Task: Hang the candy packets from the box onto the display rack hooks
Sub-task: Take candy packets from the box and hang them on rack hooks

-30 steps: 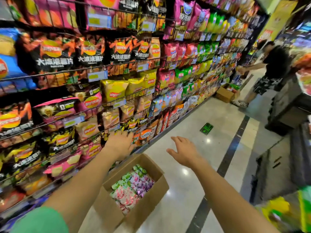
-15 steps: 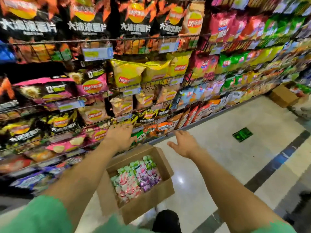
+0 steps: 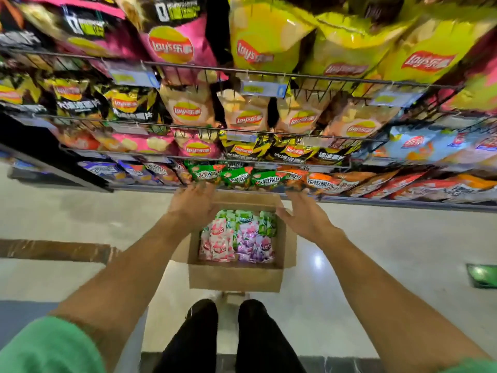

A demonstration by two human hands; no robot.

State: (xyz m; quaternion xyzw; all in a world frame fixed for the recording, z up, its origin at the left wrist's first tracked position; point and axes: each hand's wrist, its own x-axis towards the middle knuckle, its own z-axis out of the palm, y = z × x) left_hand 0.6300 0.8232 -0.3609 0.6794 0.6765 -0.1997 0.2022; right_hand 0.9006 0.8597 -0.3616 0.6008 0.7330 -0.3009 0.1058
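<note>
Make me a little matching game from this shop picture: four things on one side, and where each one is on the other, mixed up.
Things:
1. candy packets
2. cardboard box
3. left hand
4. yellow chip bags

Places:
A. on the floor in front of the shelves
B. on the upper wire shelf
C. inside the box
D. over the box's far left corner, fingers spread

Pairs: 1-C, 2-A, 3-D, 4-B
</note>
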